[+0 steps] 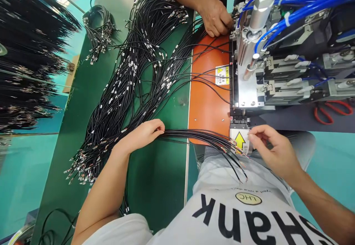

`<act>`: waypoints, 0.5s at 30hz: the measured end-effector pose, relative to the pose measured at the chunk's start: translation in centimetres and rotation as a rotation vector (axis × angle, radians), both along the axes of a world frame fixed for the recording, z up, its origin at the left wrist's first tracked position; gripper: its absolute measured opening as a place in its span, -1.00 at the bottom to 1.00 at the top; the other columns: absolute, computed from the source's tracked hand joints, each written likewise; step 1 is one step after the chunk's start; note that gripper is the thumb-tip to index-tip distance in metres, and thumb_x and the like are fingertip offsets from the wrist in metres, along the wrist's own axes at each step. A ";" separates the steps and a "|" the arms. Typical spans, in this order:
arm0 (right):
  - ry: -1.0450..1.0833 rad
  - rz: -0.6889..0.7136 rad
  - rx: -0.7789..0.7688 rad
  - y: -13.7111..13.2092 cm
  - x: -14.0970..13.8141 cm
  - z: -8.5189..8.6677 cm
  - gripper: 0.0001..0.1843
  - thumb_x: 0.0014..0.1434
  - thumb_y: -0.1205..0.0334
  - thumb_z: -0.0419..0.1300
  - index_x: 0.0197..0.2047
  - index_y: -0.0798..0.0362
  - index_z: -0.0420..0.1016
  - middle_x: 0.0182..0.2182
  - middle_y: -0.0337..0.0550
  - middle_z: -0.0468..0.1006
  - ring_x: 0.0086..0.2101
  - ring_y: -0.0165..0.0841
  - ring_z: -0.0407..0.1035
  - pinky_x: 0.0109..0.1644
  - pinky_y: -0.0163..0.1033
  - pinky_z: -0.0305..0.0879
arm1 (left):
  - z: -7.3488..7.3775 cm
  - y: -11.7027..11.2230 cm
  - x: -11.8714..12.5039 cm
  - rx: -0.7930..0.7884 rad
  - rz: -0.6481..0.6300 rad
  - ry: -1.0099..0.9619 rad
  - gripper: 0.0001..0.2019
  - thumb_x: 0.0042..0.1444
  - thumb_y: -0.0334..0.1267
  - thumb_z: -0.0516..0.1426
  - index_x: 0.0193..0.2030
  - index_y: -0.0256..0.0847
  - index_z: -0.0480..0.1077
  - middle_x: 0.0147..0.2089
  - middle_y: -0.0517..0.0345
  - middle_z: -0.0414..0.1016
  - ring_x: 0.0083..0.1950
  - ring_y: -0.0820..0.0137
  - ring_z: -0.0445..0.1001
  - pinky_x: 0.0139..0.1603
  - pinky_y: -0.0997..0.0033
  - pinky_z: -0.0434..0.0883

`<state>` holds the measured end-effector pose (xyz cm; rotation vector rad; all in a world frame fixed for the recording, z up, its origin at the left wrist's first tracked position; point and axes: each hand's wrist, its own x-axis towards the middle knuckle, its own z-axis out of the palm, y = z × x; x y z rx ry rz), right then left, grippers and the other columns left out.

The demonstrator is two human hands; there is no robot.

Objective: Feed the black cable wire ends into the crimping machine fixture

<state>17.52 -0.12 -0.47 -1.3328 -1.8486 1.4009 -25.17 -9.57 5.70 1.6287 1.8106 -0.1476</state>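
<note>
The left hand [145, 136] closes its fingers around a cable bundle [194, 133] over the green bench [159, 178], inboard of the right edge. The bundle crosses that edge and the near end of the orange plate [208, 108]; its wire ends fan out at the arrow label [240, 141]. The right hand [273, 150] is at this label, thumb and index finger narrowly spaced; whether they grip a fine wire cannot be determined. The cable pile [130, 67] extends toward the bench's far edge. Separate cables cross the plate into the machine [246, 86]. A co-worker's hand [216, 16] is positioned at the plate's far end, fingertips beside the machine.
</note>
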 end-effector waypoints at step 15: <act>0.013 0.477 0.294 -2.7 -0.4 0.0 -0.68 0.34 0.34 0.08 0.14 0.01 0.41 -0.03 -0.09 0.59 -0.08 -0.22 0.44 0.01 -0.05 0.39 | 0.2 7.7 17.9 0.257 -0.177 -0.524 -0.83 0.37 -0.22 0.00 -0.11 -0.19 0.38 -0.15 0.12 0.48 -0.15 0.42 0.43 -0.10 0.44 0.38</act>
